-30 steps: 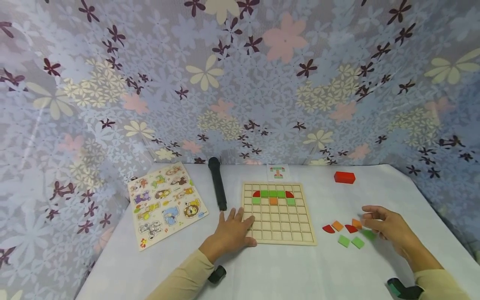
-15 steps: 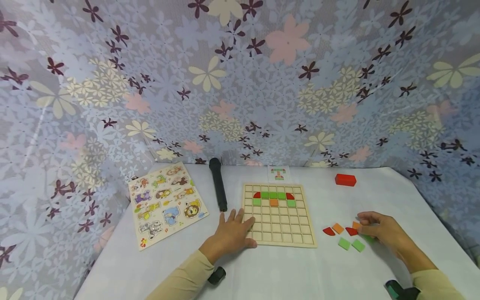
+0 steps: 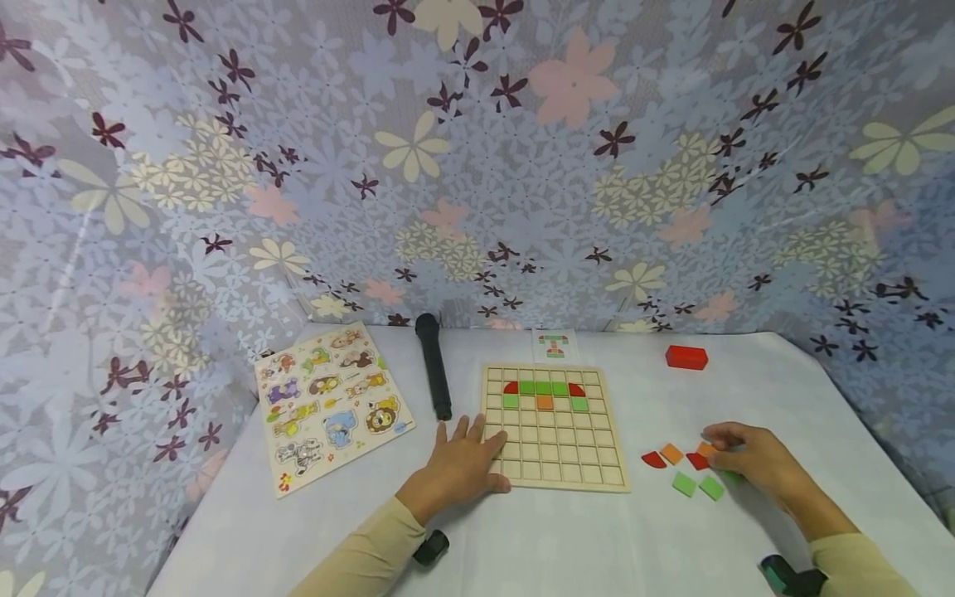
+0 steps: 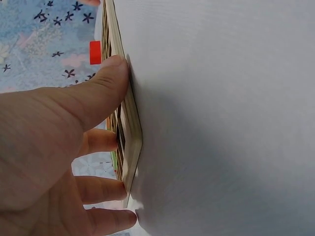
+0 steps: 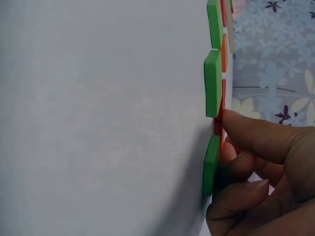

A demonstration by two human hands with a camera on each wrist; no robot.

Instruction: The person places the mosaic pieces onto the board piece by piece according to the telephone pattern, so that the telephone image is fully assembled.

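My left hand [image 3: 458,464] lies with spread fingers at the near-left corner of a wooden grid board [image 3: 564,474]. In the left wrist view the thumb [image 4: 106,86] rests against the board's edge [image 4: 129,128]. Green and red pieces with an orange square [image 3: 545,403] sit in the board's upper rows. On the right, my right hand [image 3: 753,460] pinches another orange square tile [image 3: 705,450] between thumb and fingers, partly covering it. A red quarter-round tile [image 3: 697,461] lies right beside the thumb, and a green tile [image 5: 211,167] is under the curled fingers.
Loose green tiles [image 3: 684,484], an orange square [image 3: 671,453] and a red quarter-round [image 3: 653,459] lie left of the right hand. A pattern card [image 3: 555,346] and red block [image 3: 686,357] stand behind. Leftward are a black microphone [image 3: 433,365] and an animal puzzle [image 3: 336,414].
My right hand has moved left and down onto the orange square tile, its thumb and fingers closing around it. The left hand has stayed in place on the board.
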